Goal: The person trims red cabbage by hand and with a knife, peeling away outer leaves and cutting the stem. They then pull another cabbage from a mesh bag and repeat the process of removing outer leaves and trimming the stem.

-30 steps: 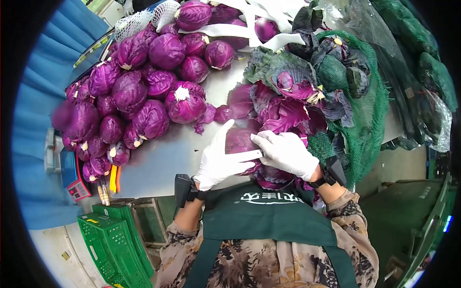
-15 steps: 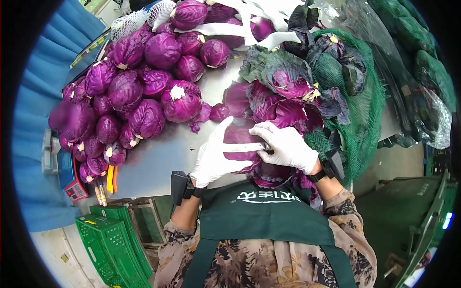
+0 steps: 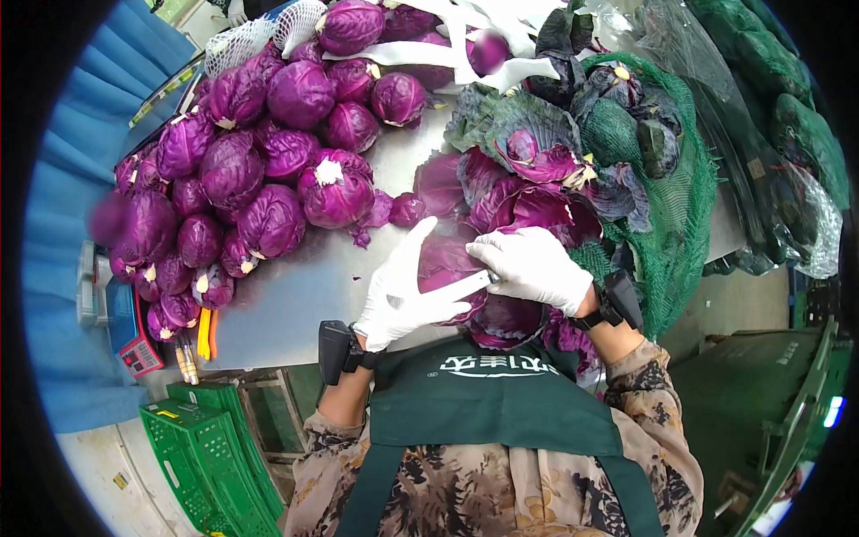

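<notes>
My left hand (image 3: 394,291), in a white glove, is spread wide at the left side of a purple cabbage (image 3: 445,259), with the thumb and a finger stretched apart. My gloved right hand (image 3: 537,271) is closed round a knife, its handle hidden in the fingers. The pale, narrow knife blade (image 3: 463,287) points left over the cabbage, its far end overlapping my left hand in this view. Just beyond and beneath my right hand lie loose purple outer leaves (image 3: 555,213). A small purple cabbage (image 3: 407,209) rests beyond my left fingertips.
A large pile of purple cabbages (image 3: 233,170) covers the left of the metal table (image 3: 277,313). Green netting (image 3: 689,188) with dark-leaved cabbages stands at the right. White foam strips (image 3: 394,54) lie at the back. Green crates (image 3: 192,447) stand below left.
The knife blade has tilted, its left end coming lower, toward my left thumb. My right hand has turned slightly, and the leaves beyond it have shifted a little.
</notes>
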`<state>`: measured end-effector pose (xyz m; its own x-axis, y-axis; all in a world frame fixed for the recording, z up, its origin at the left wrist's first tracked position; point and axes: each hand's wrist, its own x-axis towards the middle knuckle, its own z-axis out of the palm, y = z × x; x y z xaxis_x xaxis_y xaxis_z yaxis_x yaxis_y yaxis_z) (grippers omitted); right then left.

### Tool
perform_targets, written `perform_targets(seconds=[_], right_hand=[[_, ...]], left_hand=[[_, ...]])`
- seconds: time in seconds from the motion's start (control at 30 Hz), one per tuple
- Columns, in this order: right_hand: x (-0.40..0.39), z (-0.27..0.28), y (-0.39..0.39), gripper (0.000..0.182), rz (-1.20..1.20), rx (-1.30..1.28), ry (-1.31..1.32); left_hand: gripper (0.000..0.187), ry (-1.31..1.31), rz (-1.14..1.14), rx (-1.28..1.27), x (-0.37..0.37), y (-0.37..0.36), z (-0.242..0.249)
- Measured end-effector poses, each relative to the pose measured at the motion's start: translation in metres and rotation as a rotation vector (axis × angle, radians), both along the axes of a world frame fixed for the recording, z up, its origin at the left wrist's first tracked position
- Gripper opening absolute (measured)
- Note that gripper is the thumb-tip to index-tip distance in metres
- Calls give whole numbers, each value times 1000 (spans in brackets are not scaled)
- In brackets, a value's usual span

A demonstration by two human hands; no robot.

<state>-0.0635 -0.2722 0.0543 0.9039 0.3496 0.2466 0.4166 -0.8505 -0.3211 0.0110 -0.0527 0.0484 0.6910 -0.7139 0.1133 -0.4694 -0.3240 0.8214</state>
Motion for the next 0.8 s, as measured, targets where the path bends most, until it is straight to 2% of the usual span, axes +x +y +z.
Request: perform_targets(seconds=[0.07, 0.1, 0.13, 0.17, 0.23, 0.27, 0.37, 0.53, 0.63, 0.67, 0.7, 0.77, 0.8], right_hand=[[1, 2, 1, 36, -16, 90, -58], [0, 5, 3, 27, -128, 239, 18], [-2, 7, 5, 19, -240, 388, 98], [0, 4, 5, 19, -236, 389, 103], [7, -1, 4, 9, -370, 669, 73], [11, 1, 1, 10, -437, 702, 109], [22, -1, -8, 12, -554, 721, 64], [15, -1, -2, 17, -577, 682, 31], [14, 0, 4, 12, -620, 925, 27], [10, 8, 3, 11, -559, 733, -29], [14, 9, 0, 9, -588, 724, -176], [20, 22, -13, 9, -756, 1160, -68], [20, 30, -19, 8, -795, 1098, -100]], left_hand=[[102, -585, -200, 93, 5, 4, -1], [110, -589, -326, 73, 13, 0, -1], [115, -263, -168, 15, 5, 2, -5], [121, 60, -8, -41, -4, 3, -8], [124, 16, 7, 2, -8, 5, -8], [128, -32, 18, 40, -8, 5, -8], [128, -70, 15, 29, -10, 4, -10], [122, -83, 14, 16, -14, 5, -12], [113, -83, 12, -11, -9, 2, -10], [107, -90, -5, -5, -12, 5, -11], [107, -80, -13, 3, -14, 8, -12], [104, -113, -27, -3, -10, 8, -12], [103, -99, -32, 6, -10, 9, -14]])
